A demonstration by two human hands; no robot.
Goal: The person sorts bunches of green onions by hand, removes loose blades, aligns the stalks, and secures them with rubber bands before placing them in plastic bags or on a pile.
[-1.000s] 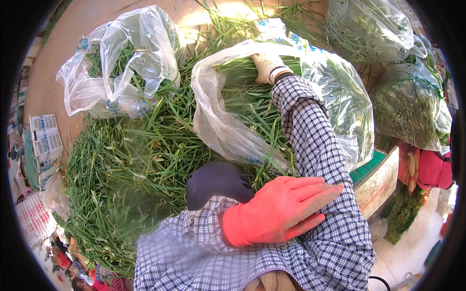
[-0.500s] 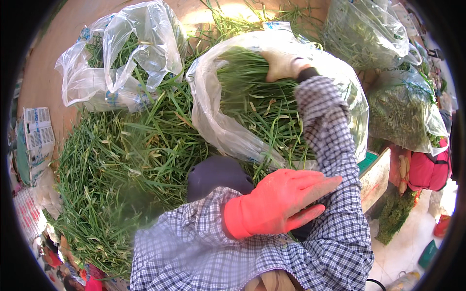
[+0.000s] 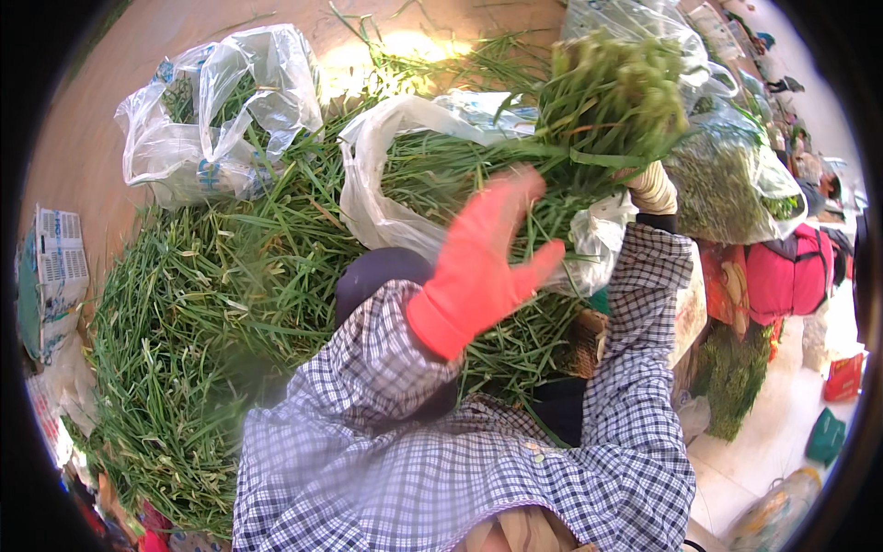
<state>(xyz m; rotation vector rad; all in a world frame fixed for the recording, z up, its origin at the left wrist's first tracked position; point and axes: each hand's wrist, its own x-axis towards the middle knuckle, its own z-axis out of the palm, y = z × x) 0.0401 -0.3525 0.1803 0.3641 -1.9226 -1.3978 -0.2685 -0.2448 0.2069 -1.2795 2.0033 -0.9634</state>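
Observation:
My right hand (image 3: 651,189), in a pale glove, is closed around the base of a bunch of long green leaves (image 3: 612,97) and holds it up at the right side of the bag's mouth. The tips of the bunch are blurred by motion. My left hand (image 3: 483,262), in an orange-red rubber glove, is over the near edge of a clear plastic bag (image 3: 382,216). Its thumb stands away from its fingers and nothing is in it. More long green leaves lie inside the bag, partly covered by the left glove.
A large heap of cut green leaves (image 3: 202,340) spreads at the left. Behind it stands a clear bag of greens (image 3: 221,152). More filled bags (image 3: 722,175) are at the right, near a pink backpack (image 3: 791,271). Loose leaves lie on the floor at the back.
My right hand has come out of the bag toward the right, bringing up the bunch of leaves. My left hand has moved forward and up from beside the right forearm to the bag.

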